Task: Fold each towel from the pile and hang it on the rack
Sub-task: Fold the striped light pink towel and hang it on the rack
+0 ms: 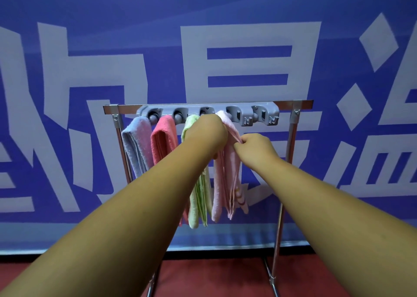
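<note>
pink towel [225, 168] hangs folded at fourth clip [235, 115] of rack [293, 104], right of centre. left hand [207, 132] grips its top fold, right hand [255, 147] pinches a side edge. soft, light, limp; hold by the fold, layers likely splay.

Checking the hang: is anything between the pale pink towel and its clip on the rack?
Nothing visible. The left hand and right hand grip the pale pink towel, whose top sits at the fourth clip.
</note>
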Demonstrator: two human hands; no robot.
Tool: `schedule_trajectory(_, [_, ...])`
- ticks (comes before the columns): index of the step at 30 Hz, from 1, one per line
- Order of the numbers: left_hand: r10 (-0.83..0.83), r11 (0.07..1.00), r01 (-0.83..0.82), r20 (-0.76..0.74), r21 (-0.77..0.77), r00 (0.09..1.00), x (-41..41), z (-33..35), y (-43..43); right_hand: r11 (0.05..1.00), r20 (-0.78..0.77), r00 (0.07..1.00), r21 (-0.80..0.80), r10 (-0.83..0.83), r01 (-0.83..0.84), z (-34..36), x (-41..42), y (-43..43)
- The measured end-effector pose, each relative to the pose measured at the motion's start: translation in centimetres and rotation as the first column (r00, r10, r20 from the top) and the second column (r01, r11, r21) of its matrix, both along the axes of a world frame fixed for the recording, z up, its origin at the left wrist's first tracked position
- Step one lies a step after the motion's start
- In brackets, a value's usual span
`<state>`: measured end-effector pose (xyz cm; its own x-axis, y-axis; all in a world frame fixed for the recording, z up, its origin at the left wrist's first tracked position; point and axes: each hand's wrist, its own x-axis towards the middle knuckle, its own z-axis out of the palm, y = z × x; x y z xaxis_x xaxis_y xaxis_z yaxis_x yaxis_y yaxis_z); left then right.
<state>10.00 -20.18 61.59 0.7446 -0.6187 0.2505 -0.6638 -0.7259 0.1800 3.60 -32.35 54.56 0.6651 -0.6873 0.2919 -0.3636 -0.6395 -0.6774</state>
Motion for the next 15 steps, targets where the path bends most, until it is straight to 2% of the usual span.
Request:
schedule_trajectory(2, [-0.006,1.0,0.004,-0.06,-0.026,0.998,-0.1,0.4,-0.1,1.0,0.041,0.999,0.028,0.007,-0.009,-0.3,-0.1,-0.1])
schedule_trajectory(6, [0.023,0.996,-0.02,-0.041,0.088,0.999,-0.8,0.7,0.1,0.998,0.067,0.997,0.044,0.044,-0.047,-1.4,-0.1,-0.1])
schedule_trajectory(8, [0.019,1.0,-0.017,-0.092,0.019,0.996,-0.4,0.3,0.0,0.998,0.071,0.997,0.048,0.042,-0.045,-2.1,-0.1,-0.1])
schedule_trajectory(10, [0.007,0.992,-0.023,-0.13,-0.125,0.992,0.0,-0.3,0.0,0.998,0.068,0.997,0.051,0.038,-0.042,-2.7,-0.1,-0.2])
schedule_trajectory(15, [-0.03,0.941,0.001,-0.079,-0.338,0.996,0.8,-2.1,-0.1,0.998,0.084,0.995,0.034,0.048,-0.051,-3.3,-0.2,0.1])
